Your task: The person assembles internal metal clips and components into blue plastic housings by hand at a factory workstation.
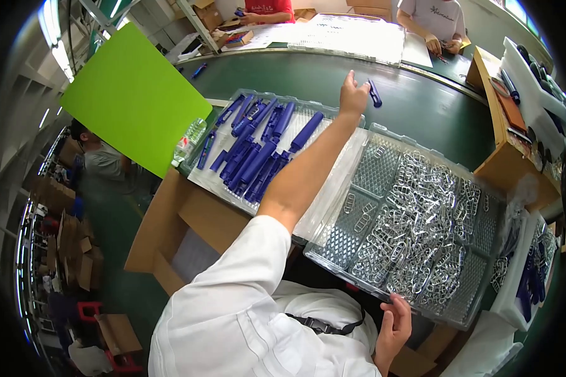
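Left hand [353, 95] reaches far out, fingers loosely spread, just left of a blue handle piece [375, 93] on the green table [421, 113] (not gripped yet). Right hand [394, 323] curls on the near rim of the metal-clip tray [478, 188]; leaning further could tip it.

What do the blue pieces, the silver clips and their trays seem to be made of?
Blue pieces: likely plastic, even colour, dull sheen. Silver clips: probably metal, bright glinting wire-like loops. Trays: thin clear plastic, see-through with a moulded grid.
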